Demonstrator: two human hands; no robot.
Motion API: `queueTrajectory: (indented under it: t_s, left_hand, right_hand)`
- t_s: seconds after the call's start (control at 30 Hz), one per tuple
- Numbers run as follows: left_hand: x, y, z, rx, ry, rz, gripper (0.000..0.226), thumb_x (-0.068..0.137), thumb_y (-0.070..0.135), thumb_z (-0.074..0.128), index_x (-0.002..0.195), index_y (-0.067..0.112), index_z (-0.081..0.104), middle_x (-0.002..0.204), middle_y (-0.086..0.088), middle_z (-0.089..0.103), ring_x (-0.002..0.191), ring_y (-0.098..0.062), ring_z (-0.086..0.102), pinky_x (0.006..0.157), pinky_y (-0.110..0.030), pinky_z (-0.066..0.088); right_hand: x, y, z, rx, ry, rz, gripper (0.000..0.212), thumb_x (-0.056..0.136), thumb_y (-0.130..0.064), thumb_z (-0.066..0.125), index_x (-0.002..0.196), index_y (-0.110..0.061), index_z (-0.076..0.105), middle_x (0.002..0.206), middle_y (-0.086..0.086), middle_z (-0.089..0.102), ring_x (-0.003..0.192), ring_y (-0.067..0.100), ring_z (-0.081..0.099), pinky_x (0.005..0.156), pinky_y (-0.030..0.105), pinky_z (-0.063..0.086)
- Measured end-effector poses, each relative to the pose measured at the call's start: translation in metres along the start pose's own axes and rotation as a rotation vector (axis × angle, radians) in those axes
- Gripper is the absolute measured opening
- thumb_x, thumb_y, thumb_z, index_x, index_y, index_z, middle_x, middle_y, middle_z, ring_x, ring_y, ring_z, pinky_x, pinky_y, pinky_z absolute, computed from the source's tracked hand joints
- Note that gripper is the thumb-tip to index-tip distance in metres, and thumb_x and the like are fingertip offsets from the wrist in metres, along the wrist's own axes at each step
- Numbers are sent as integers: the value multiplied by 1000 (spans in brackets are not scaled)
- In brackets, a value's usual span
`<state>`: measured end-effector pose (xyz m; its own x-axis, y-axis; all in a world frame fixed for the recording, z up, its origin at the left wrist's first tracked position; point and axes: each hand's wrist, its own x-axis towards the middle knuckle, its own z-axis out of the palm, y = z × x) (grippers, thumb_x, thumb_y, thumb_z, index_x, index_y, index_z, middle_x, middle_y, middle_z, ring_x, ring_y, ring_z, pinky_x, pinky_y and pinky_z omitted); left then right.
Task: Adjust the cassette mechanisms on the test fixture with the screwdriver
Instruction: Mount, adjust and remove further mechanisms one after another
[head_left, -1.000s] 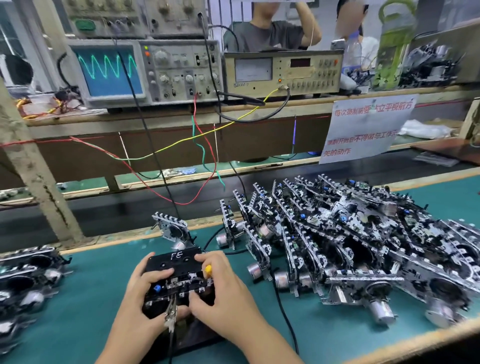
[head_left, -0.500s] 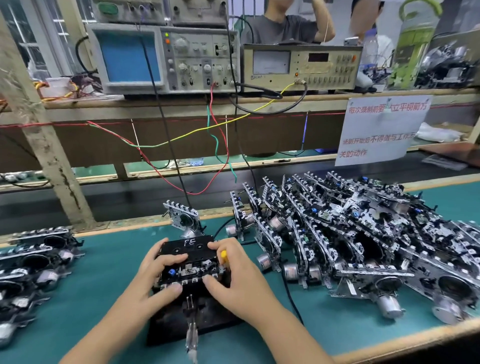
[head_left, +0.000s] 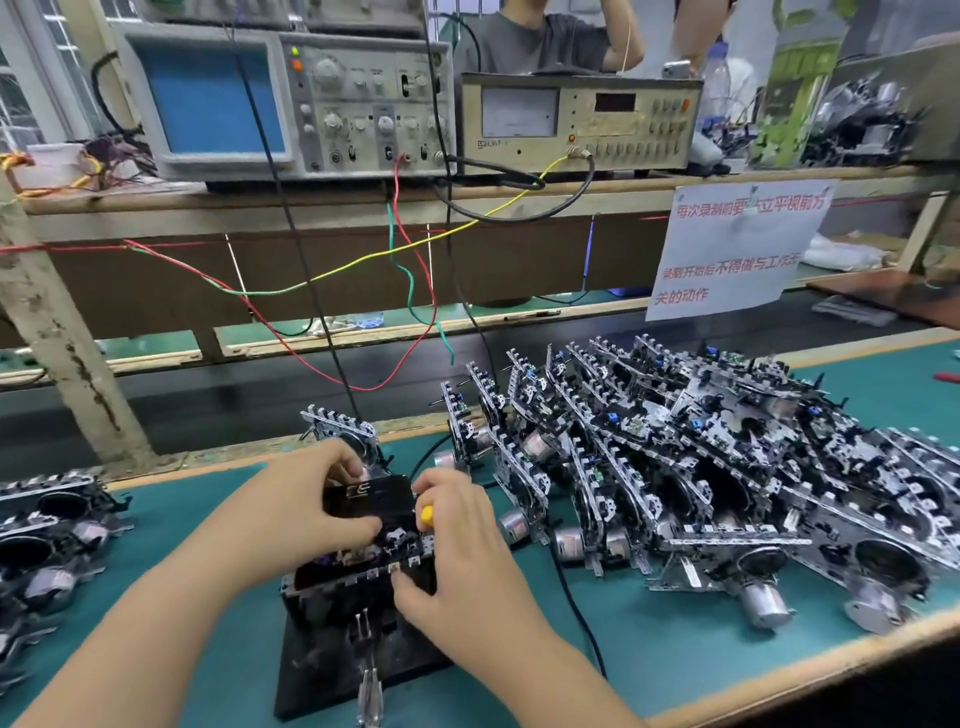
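A black test fixture (head_left: 332, 660) with a toggle clamp (head_left: 369, 675) lies on the green mat in front of me. A cassette mechanism (head_left: 358, 566) sits on it, with a black cassette (head_left: 371, 493) marked in white on top. My left hand (head_left: 306, 509) grips the cassette, fingers over its far edge and thumb on its near side. My right hand (head_left: 457, 561) holds a yellow-handled screwdriver (head_left: 427, 514), of which only the handle end shows. Its thumb touches the mechanism's front right corner.
A big pile of cassette mechanisms (head_left: 727, 467) fills the mat on the right, more lie at the left (head_left: 47, 525), and one stands behind the fixture (head_left: 340, 426). An oscilloscope (head_left: 291, 104) and a meter (head_left: 576, 124) sit on the shelf. Wires hang down, and a black cable (head_left: 571, 597) crosses the mat.
My left hand has moved up from the mechanism's left side onto the cassette, fingers now over its far edge. The oscilloscope's green wave has gone blank. My right hand stays in place.
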<state>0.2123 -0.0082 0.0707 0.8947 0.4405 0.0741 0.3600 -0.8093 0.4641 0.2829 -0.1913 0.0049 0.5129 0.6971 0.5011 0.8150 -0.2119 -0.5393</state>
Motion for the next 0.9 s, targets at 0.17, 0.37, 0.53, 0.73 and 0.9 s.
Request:
queueTrajectory:
  t_s: [0.17,0.37,0.53,0.73,0.9]
  left_hand:
    - [-23,-45,4,-355,487,-159,38,72,61,83,98,42,63,94,19,69,89,-2,64,77,-40,48]
    - [-51,-93,56,-45,273,-525,29,81,37,83,95,26,60,111,-16,63,116,-39,53,99,-50,41]
    - [-68,-71,57,-75,322,-440,11,98,53,56,97,43,63,145,-2,55,140,-26,42,116,-49,25]
    - [-81,-1,45,-738,440,-223,25,95,33,63,99,58,68,105,34,69,95,20,60,90,-26,42]
    - [-55,35,20,-940,435,-130,32,79,45,75,109,53,68,106,24,70,107,5,63,97,-27,42]
  right_hand:
    - [1,2,-4,11,-48,-39,33,90,-19,65,111,-20,39,142,-13,35,134,6,29,108,20,25]
    - [8,-1,-5,-41,-136,-75,26,91,-8,58,108,-23,45,109,-13,48,107,10,41,90,25,36]
    - [12,-2,-8,-113,-177,-136,26,88,-1,59,107,-15,46,111,-3,49,102,19,40,78,31,37]
    - [27,-13,-28,52,-167,-84,29,89,5,58,96,-18,42,109,4,58,102,21,46,87,35,42]
    - [40,-25,-74,204,-33,-15,49,91,-18,74,82,-36,29,108,-3,65,80,4,48,75,19,41]
